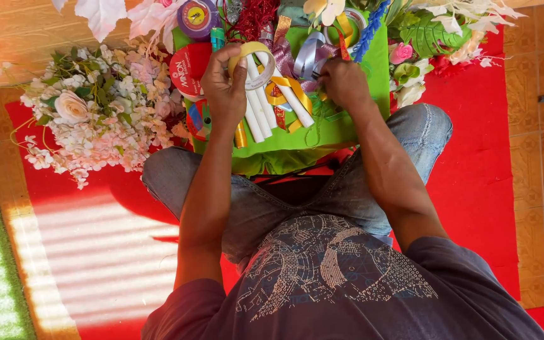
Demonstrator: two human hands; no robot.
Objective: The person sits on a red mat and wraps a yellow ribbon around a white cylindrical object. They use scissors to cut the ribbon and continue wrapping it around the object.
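Note:
My left hand (223, 85) holds up a roll of pale yellow tape (253, 63), fingers curled around its rim. My right hand (344, 82) is closed low among curled ribbons (306, 56) on a green cloth bag (347, 129); what it grips is hidden under the fingers. Between the hands lie several white sticks (260, 107) and a gold ribbon (284, 88). I sit cross-legged in jeans, and the bag rests against my knees.
A bunch of pale pink and white artificial flowers (92, 110) lies left on the red mat (473, 170). More white blooms and green leaves (439, 28) sit upper right. Tape rolls (190, 66) and a purple spool (196, 16) crowd the bag's far end. Tiled floor lies right.

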